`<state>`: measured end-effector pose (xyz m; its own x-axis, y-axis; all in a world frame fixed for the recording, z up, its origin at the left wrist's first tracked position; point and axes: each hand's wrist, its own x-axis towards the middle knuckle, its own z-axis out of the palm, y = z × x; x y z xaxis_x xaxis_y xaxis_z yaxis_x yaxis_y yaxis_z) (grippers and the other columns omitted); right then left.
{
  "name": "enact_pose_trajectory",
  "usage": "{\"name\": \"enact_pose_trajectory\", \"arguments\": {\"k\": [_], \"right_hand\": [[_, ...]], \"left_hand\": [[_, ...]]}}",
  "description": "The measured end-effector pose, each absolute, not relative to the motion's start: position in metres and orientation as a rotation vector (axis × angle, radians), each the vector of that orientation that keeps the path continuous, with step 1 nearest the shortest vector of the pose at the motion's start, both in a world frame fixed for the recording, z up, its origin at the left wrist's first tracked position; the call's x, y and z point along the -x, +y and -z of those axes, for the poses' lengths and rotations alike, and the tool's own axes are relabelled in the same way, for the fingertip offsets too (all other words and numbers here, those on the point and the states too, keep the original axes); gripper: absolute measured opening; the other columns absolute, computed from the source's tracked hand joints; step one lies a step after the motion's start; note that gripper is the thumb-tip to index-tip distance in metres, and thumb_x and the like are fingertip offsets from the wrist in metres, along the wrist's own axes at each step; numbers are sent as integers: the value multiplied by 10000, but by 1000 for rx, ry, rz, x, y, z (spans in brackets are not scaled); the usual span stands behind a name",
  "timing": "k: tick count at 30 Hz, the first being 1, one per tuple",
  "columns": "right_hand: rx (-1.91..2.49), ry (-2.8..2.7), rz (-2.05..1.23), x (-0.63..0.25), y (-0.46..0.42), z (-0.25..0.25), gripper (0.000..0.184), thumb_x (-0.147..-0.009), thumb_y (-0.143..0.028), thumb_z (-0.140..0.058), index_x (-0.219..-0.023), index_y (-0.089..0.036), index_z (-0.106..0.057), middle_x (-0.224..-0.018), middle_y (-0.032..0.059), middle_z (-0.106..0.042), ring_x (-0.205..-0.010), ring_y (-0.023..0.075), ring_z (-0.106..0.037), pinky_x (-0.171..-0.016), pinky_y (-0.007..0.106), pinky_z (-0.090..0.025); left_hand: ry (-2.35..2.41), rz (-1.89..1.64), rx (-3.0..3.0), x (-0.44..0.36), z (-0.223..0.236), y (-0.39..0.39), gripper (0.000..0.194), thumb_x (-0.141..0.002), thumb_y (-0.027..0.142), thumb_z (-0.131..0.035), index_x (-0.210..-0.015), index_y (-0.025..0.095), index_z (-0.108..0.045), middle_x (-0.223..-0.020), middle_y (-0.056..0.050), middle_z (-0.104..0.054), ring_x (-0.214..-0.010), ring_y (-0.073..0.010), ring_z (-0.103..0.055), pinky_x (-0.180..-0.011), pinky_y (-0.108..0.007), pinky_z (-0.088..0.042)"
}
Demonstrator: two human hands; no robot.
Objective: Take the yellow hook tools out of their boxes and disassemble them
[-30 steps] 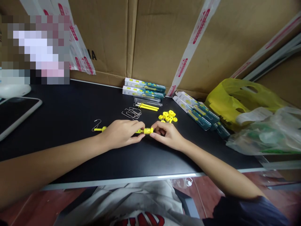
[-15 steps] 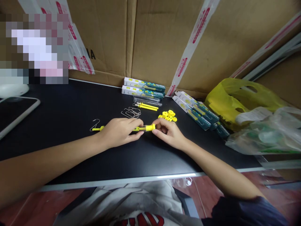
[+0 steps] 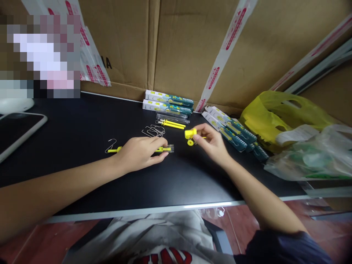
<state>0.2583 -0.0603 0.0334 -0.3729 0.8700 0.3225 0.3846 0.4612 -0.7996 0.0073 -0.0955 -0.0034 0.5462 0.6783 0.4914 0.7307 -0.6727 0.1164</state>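
Note:
My left hand (image 3: 141, 152) is closed around a spring scale (image 3: 166, 149) with a clear tube and a yellow inner rod. A metal hook (image 3: 111, 145) lies at its left end; the tube's right end is uncapped, and the middle is hidden under my palm. Between the thumb and fingers of my right hand (image 3: 210, 141) is a yellow end cap (image 3: 190, 133), held apart from the tube. Below and behind it are small yellow parts (image 3: 190, 143), partly covered by that hand. Several loose wire hooks (image 3: 154, 131) lie beyond my left hand.
Yellow rods with springs (image 3: 173, 124) and clear tubes (image 3: 176, 118) lie before two printed boxes (image 3: 167, 106). More boxes (image 3: 225, 128) lie right, beside a yellow plastic bag (image 3: 261, 113) and a clear bag (image 3: 310, 157). A phone (image 3: 20, 132) is at the left. Cardboard (image 3: 187, 55) stands behind.
The yellow cap has come off the spring scale's right end. My right hand has carried it up and to the right, over the small yellow parts. My left hand stays nearly still.

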Motion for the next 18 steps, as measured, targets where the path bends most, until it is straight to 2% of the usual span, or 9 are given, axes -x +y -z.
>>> {"name": "enact_pose_trajectory", "arguments": {"k": [4, 8, 18], "right_hand": [[1212, -1969, -390, -285, -39, -48, 287, -816, -428, -613, -962, -191, -543, -683, -16, -507, -606, 119, -474, -568, 239, -385], [1458, -2117, -25, -305, -28, -54, 235, -817, -340, -584, -989, -180, -575, -653, -15, -535, -566, 117, -478, -555, 242, -360], [1874, -2306, 416, -313, -33, -59, 253, -788, -307, -548, -993, -180, -623, -733, 48, -643, -603, 174, -542, -492, 260, -278]], "left_hand": [[-1240, 769, 2661, -7, 4, -96, 205, -906, 385, -479, -976, 221, -578, -893, 23, -706, -767, -135, -680, -615, -220, -431], [-1240, 757, 2666, -7, 5, -96, 201, -903, 381, -484, -979, 223, -582, -905, 25, -706, -765, -140, -681, -609, -225, -429], [-1252, 743, 2677, -8, 5, -95, 196, -901, 382, -487, -979, 227, -581, -901, 31, -707, -763, -136, -684, -602, -225, -425]]}}
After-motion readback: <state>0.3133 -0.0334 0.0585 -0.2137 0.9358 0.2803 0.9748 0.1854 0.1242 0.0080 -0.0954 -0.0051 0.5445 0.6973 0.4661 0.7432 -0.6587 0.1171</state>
